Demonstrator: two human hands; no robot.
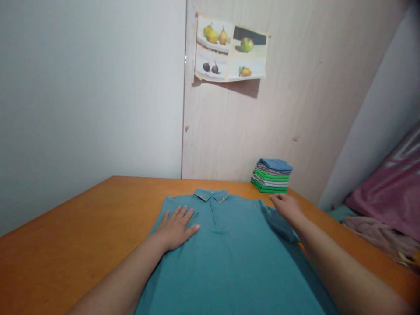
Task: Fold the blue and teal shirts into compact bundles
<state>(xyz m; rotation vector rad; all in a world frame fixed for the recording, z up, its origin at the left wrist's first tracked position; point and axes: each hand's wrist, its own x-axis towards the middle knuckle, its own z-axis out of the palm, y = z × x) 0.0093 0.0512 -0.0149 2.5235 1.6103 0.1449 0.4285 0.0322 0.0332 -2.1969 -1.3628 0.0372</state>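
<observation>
A teal polo shirt (229, 249) lies face up on the orange wooden table (82, 232), its collar toward the wall. My left hand (177, 227) rests flat on the shirt's left shoulder area, fingers spread. At the shirt's right shoulder, my right hand (287, 205) has its fingers curled on the fabric near the sleeve seam, where the sleeve is folded and bunched.
A stack of folded clothes (272, 175) in blue, grey and green stands at the table's back right by the wall. A fruit poster (229, 50) hangs above. Pink and mauve bedding (387, 205) lies to the right of the table.
</observation>
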